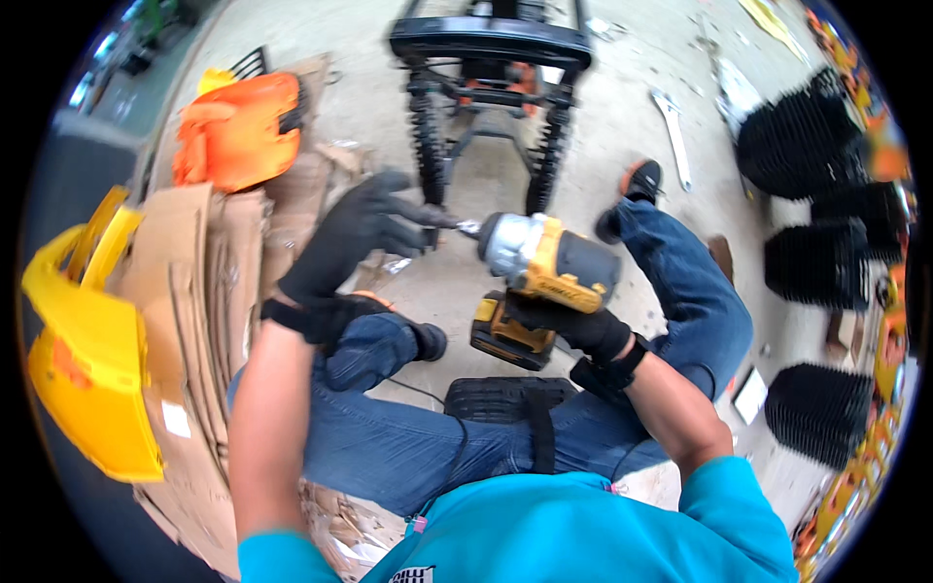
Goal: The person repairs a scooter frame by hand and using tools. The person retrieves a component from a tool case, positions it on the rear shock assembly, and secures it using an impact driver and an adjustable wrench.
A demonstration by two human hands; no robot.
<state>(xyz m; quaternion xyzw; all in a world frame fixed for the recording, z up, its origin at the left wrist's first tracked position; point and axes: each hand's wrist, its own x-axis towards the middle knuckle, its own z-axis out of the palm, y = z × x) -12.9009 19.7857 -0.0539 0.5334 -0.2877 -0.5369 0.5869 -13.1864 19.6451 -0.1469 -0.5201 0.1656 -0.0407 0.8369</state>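
My right hand (575, 325), in a black glove, is wrapped round the handle of a yellow and black cordless impact driver (564, 267), its battery toward me and its nose pointing left. A bit with a dark end (442, 218) sticks out of the nose. My left hand (340, 238), also gloved in black, is beside that end with its fingers stretched out and apart; blur hides whether they touch it. Beyond the tool stands a black metal frame (491, 41) with two coil-spring shock absorbers (428, 146).
Flattened cardboard (180, 253) lies at my left, with a yellow plastic panel (87, 379) and an orange one (238, 131) on or beside it. A wrench (673, 136) is on the floor at far right. Stacked black ribbed parts (816, 262) line the right side.
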